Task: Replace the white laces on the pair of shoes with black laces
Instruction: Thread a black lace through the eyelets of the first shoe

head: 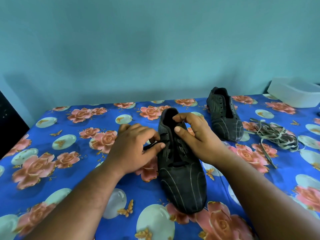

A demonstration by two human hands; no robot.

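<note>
Black lace sits pinched in the left hand for threading; the right hand grips the shoe, steadying it.

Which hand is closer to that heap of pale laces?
The right hand. It grips the near shoe's collar, with the pale laces off to its right. The left hand pinches the black lace beyond.
</note>
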